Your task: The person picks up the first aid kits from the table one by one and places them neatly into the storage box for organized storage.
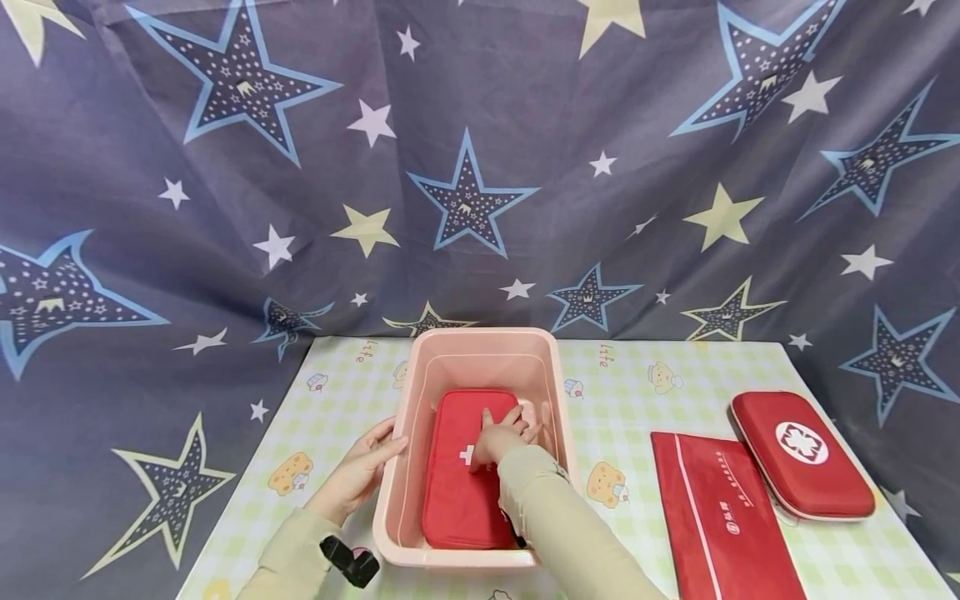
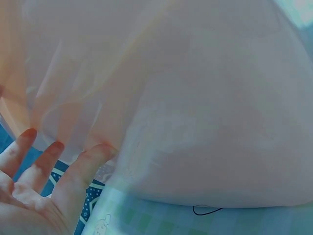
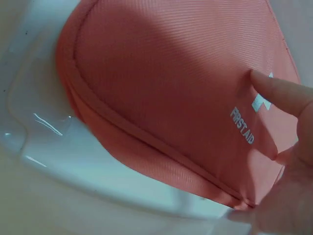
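A red first aid pouch with a white cross lies flat inside a pink plastic bin. My right hand reaches into the bin with its fingers spread over the pouch's right side. In the right wrist view the thumb presses the fabric beside the cross and the "FIRST AID" print, and part of the other fingers is out of frame. At the bin's left side, my left hand touches the wall and rim. The left wrist view shows its extended fingers against the bin's outside.
To the right, a flat red pouch with white print lies partly under a red hard-shell case bearing a round white emblem. A checked cloth covers the table. Behind it hangs a dark star-patterned curtain.
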Demonstrator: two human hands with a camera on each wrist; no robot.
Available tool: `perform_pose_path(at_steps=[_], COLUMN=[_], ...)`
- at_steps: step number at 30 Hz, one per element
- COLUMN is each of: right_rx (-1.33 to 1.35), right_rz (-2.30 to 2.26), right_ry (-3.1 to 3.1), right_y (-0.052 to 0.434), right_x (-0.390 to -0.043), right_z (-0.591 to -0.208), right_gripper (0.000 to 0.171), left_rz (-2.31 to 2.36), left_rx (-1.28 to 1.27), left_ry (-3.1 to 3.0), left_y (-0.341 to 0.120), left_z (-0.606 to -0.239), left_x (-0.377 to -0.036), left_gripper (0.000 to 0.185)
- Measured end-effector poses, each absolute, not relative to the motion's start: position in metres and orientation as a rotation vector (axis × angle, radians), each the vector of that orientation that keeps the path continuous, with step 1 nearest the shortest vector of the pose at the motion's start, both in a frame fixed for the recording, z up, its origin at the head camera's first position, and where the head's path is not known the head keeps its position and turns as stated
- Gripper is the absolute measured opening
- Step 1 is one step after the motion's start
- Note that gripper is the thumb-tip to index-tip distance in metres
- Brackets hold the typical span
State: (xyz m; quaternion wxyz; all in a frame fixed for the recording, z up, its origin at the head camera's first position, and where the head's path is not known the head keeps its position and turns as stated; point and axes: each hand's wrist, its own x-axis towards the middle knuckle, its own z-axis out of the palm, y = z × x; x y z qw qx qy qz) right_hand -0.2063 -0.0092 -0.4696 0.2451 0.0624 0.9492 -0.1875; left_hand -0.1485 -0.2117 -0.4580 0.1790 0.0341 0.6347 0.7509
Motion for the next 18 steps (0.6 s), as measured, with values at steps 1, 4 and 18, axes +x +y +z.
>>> perform_pose_path(at_steps=[1,4,18], right_rx=[0.144,0.075,-0.146], right_rz=[-0.515,-0.506,-0.459], right_ry=[2.603,2.635,2.728], right_y=[-0.009,-0.008,-0.016], right_x=[-0.205,-0.204,-0.205], right_z=[-0.467,-0.465,-0.455], right_gripper=[0.099,0.093,0.092], left_rz=[2.120,2.111,2.125], left_rx=[0.092,0.078,0.141], left_ry=[1.800,1.823,1.789], left_y=[-0.212,-0.211,-0.212], left_z=[-0.458,-0.458,-0.461], left_x=[-0.148,-0.148,-0.150], left_gripper=[0.060,0.060,0.060])
